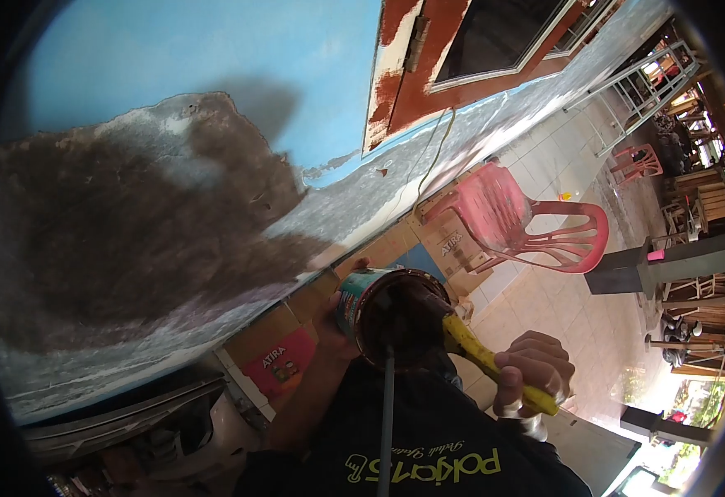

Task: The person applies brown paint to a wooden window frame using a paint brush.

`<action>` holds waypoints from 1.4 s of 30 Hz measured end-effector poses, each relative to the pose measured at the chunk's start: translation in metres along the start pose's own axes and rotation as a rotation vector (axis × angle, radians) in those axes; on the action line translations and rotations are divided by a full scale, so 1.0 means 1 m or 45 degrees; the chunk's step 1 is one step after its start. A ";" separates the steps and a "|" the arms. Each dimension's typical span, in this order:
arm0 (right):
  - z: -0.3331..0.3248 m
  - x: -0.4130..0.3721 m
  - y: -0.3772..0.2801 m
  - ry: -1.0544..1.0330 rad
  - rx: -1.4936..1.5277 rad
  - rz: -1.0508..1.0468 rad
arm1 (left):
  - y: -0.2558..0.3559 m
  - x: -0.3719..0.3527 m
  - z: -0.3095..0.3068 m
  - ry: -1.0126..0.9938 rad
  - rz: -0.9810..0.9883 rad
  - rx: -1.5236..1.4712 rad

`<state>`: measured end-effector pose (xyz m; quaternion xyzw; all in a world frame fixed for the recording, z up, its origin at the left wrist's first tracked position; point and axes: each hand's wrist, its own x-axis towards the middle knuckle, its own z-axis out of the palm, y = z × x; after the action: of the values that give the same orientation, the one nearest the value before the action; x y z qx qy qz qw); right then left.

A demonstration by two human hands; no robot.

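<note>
My left hand is wrapped around the side of a paint can, held in front of my chest with its open mouth facing me. Dark paint coats the inside and the rim. In my right hand is a paintbrush, gripped by its yellow, paint-stained handle. The brush's head end is inside the can's mouth, and its bristles are hard to make out in the dark. A thin grey rod runs from the can's lower rim down across my black shirt.
A light-blue wall with a grey, peeling lower part stands on the left. Beyond is a red-brown window frame with patchy paint. Flattened cardboard lines the floor by the wall. A pink plastic chair stands on the tiles, near a dark post.
</note>
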<state>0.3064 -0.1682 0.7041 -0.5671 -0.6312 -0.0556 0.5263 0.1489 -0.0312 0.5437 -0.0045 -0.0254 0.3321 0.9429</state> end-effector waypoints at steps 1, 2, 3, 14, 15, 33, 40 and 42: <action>0.001 0.004 0.001 -0.043 0.006 -0.063 | 0.000 -0.001 0.000 0.004 0.000 -0.059; 0.001 0.006 0.001 -0.072 0.010 -0.097 | 0.001 -0.001 0.000 0.009 0.002 -0.118; 0.001 0.007 0.001 -0.103 0.015 -0.132 | 0.002 -0.002 -0.002 -0.005 -0.007 -0.100; 0.015 0.015 -0.002 -0.140 -0.014 -0.107 | 0.009 -0.002 -0.004 -0.071 -0.042 0.046; 0.016 0.016 -0.003 -0.144 -0.020 -0.098 | 0.009 -0.003 -0.004 -0.062 -0.037 0.053; 0.021 0.011 0.006 -0.032 0.077 0.065 | 0.012 -0.005 -0.011 -0.020 0.006 -0.016; 0.009 -0.019 0.011 0.431 0.453 0.678 | 0.012 -0.004 -0.010 0.046 0.033 -0.078; 0.007 -0.021 0.016 0.509 0.521 0.784 | 0.011 -0.003 -0.010 0.052 0.025 -0.091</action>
<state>0.3102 -0.1716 0.6779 -0.5909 -0.3155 0.1220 0.7324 0.1400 -0.0242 0.5332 -0.0454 -0.0180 0.3400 0.9392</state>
